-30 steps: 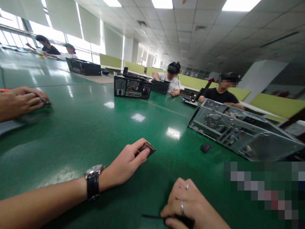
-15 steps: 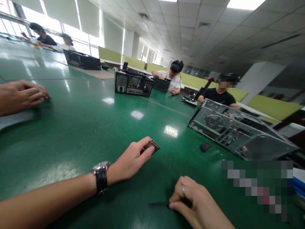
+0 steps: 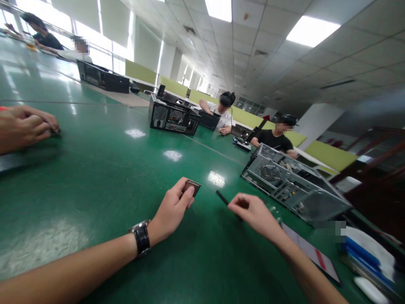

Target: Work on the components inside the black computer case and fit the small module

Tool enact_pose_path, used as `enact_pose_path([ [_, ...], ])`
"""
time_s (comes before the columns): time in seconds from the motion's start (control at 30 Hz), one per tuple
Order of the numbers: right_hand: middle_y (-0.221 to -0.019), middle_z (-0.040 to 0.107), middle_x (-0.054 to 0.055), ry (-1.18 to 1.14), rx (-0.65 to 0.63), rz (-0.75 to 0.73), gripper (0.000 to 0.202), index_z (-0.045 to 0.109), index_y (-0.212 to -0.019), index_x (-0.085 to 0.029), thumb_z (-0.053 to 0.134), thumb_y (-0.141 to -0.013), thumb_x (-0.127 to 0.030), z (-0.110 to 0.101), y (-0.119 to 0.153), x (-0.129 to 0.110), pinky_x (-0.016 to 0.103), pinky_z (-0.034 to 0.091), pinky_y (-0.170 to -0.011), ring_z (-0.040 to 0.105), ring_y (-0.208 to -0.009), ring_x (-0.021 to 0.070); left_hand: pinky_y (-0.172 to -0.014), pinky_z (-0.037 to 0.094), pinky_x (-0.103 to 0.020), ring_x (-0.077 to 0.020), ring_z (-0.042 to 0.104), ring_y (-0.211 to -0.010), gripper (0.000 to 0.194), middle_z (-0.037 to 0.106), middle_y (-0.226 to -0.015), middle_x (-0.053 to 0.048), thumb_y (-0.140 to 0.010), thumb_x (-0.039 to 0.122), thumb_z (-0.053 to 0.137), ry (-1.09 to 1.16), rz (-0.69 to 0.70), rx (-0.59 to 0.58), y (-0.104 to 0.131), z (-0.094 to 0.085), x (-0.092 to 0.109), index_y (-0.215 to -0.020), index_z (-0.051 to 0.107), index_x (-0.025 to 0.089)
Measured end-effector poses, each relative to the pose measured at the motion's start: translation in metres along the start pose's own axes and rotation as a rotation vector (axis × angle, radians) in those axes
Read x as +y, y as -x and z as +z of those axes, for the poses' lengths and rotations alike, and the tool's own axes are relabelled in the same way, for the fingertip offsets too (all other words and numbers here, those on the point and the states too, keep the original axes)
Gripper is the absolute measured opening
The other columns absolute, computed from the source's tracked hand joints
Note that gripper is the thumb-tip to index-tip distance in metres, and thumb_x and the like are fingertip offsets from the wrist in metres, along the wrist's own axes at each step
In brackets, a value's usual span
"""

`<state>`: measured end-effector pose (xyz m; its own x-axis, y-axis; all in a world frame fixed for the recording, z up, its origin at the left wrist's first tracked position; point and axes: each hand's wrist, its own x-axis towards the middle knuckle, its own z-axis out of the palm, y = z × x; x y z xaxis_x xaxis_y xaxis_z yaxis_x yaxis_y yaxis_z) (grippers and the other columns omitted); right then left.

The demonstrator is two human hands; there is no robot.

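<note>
Near the frame's center, your left hand [image 3: 173, 204] pinches a small flat piece [image 3: 192, 188] between thumb and fingers, above the green worktop [image 3: 110, 190]. To its right, your right hand [image 3: 249, 211] has its fingertips closed on a thin black stick [image 3: 222, 197], its tip angled toward the upper left.

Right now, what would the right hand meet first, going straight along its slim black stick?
Likely the flat brown rectangular piece in the left hand. The stick in the right hand aims near its edge; depth unclear, could miss.
</note>
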<state>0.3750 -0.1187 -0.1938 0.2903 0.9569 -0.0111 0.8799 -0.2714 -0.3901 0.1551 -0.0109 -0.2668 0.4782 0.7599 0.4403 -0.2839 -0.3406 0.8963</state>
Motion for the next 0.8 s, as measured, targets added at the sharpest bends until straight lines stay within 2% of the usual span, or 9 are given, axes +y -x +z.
enact_pose_path([
  [0.1, -0.066, 0.070, -0.005, -0.081, -0.286, -0.079, 0.003, 0.074, -0.074, -0.022, 0.076, -0.076, -0.020, 0.032, 0.062, -0.031, 0.017, 0.042, -0.055, 0.063, -0.062, 0.0107, -0.059, 0.033, -0.025, -0.0102, 0.041, -0.060, 0.025, 0.042, -0.069, 0.006, -0.105, 0.038, 0.043, -0.011, -0.009, -0.030, 0.001, 0.001, -0.002, -0.090, 0.050, 0.019],
  [0.17, -0.064, 0.070, -0.006, -0.074, -0.371, -0.095, 0.010, 0.075, -0.071, -0.022, 0.079, -0.069, -0.014, 0.047, 0.078, -0.036, 0.015, 0.039, -0.051, 0.063, -0.058, 0.0093, -0.059, 0.032, -0.025, -0.0106, 0.041, -0.060, 0.026, 0.043, -0.067, 0.006, -0.105, 0.038, 0.043, -0.023, -0.013, -0.046, 0.001, 0.002, -0.003, -0.089, 0.050, 0.019],
  [0.23, -0.065, 0.071, -0.004, 0.024, -0.247, -0.087, 0.010, 0.074, -0.070, -0.021, 0.077, -0.072, -0.012, 0.046, 0.064, -0.025, 0.017, 0.040, -0.054, 0.064, -0.060, 0.0109, -0.059, 0.032, -0.025, -0.0109, 0.042, -0.060, 0.027, 0.043, -0.067, 0.006, -0.104, 0.039, 0.042, -0.038, -0.009, -0.060, 0.001, 0.001, -0.002, -0.088, 0.049, 0.019],
  [0.33, -0.073, 0.071, 0.006, 0.156, 0.085, 0.011, 0.017, 0.072, -0.073, -0.017, 0.061, -0.085, -0.011, 0.018, 0.016, 0.008, 0.027, 0.043, -0.064, 0.065, -0.071, 0.0184, -0.061, 0.032, -0.025, -0.0113, 0.043, -0.062, 0.027, 0.044, -0.068, 0.006, -0.104, 0.040, 0.042, -0.071, 0.005, -0.071, 0.001, 0.000, 0.001, -0.086, 0.047, 0.019],
  [0.4, -0.071, 0.070, 0.008, 0.176, 0.177, 0.041, 0.018, 0.071, -0.073, -0.016, 0.059, -0.086, -0.014, 0.001, -0.003, 0.023, 0.030, 0.043, -0.064, 0.064, -0.070, 0.0203, -0.061, 0.032, -0.025, -0.0117, 0.043, -0.062, 0.027, 0.043, -0.068, 0.006, -0.104, 0.040, 0.041, -0.092, 0.009, -0.073, 0.001, -0.001, 0.001, -0.088, 0.046, 0.020],
  [0.47, -0.073, 0.070, 0.006, 0.161, 0.173, -0.025, 0.015, 0.072, -0.077, -0.017, 0.062, -0.087, -0.022, -0.004, -0.001, 0.029, 0.030, 0.045, -0.066, 0.065, -0.070, 0.0196, -0.062, 0.033, -0.025, -0.0118, 0.043, -0.062, 0.026, 0.044, -0.069, 0.006, -0.105, 0.040, 0.038, -0.106, 0.011, -0.083, 0.001, -0.001, 0.001, -0.089, 0.046, 0.020],
  [0.6, -0.085, 0.073, 0.003, 0.123, 0.085, -0.205, 0.014, 0.076, -0.085, -0.023, 0.064, -0.088, -0.030, 0.008, 0.033, 0.031, 0.030, 0.051, -0.078, 0.068, -0.081, 0.0195, -0.064, 0.034, -0.025, -0.0121, 0.043, -0.064, 0.027, 0.046, -0.070, 0.005, -0.106, 0.039, 0.035, -0.141, 0.013, -0.136, 0.001, 0.000, -0.001, -0.089, 0.045, 0.020],
  [0.73, -0.118, 0.066, 0.019, 0.118, 0.285, -0.157, 0.036, 0.066, -0.122, -0.012, 0.049, -0.094, -0.026, 0.023, 0.044, 0.030, 0.048, 0.049, -0.094, 0.064, -0.107, 0.0303, -0.065, 0.034, -0.025, -0.0131, 0.044, -0.067, 0.018, 0.048, -0.076, 0.004, -0.105, 0.030, 0.034, -0.217, 0.029, -0.237, 0.006, 0.005, 0.001, -0.094, 0.043, 0.020],
  [0.8, -0.129, 0.061, 0.016, 0.042, 0.299, -0.211, 0.043, 0.054, -0.138, -0.016, 0.046, -0.097, -0.027, 0.035, 0.046, 0.015, 0.044, 0.051, -0.096, 0.063, -0.111, 0.0257, -0.066, 0.037, -0.026, -0.0140, 0.048, -0.069, 0.006, 0.051, -0.080, 0.003, -0.102, 0.024, 0.039, -0.264, 0.066, -0.354, 0.011, 0.007, 0.002, -0.103, 0.043, 0.020],
])
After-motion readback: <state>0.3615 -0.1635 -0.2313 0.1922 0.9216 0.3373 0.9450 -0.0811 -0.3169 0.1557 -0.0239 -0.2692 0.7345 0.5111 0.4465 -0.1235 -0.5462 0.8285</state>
